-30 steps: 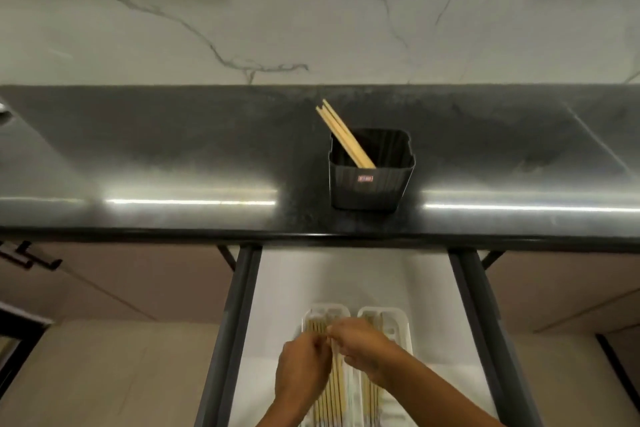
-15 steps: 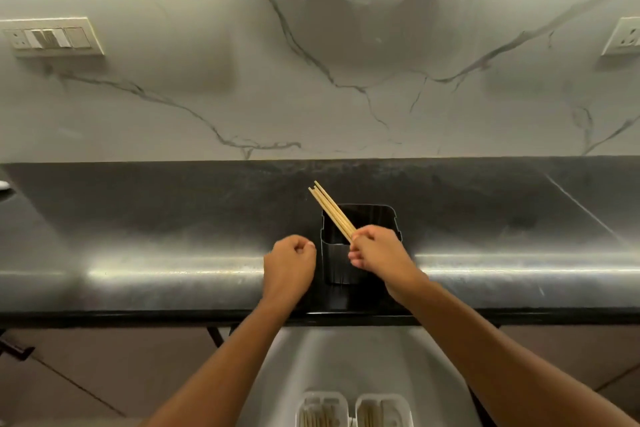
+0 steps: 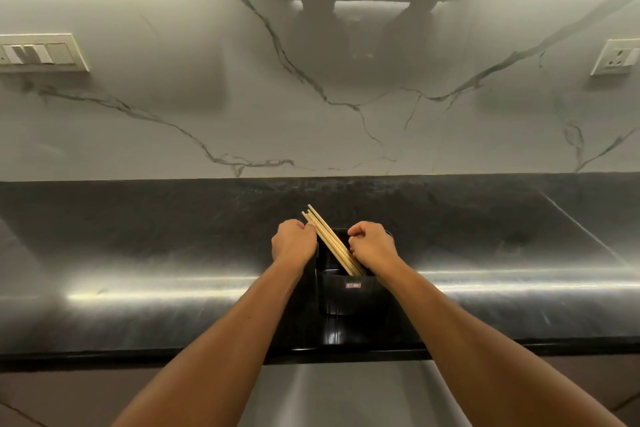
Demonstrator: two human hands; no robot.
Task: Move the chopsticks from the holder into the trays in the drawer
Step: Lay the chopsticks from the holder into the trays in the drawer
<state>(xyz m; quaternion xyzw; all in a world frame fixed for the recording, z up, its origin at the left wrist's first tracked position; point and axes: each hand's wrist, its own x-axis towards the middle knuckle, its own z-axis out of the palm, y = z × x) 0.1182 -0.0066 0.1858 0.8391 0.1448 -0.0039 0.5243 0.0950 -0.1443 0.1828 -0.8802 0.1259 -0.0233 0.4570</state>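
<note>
Chopsticks [image 3: 327,239] leaned up and left out of the black holder [image 3: 348,291]. Left hand [image 3: 293,243] pinched them above the holder's rim, right hand [image 3: 372,246] curled shut against their lower part just inside it; whether it gripped, I couldn't tell. Best bet: lift along their slant, bundle together.

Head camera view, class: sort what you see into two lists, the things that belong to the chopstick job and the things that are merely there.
Belongs to the job:
chopsticks, leaning in the holder
black holder on the counter
left hand touching the chopsticks
right hand at the holder's rim

Merely there:
switch plate
wall socket
marble wall
</note>
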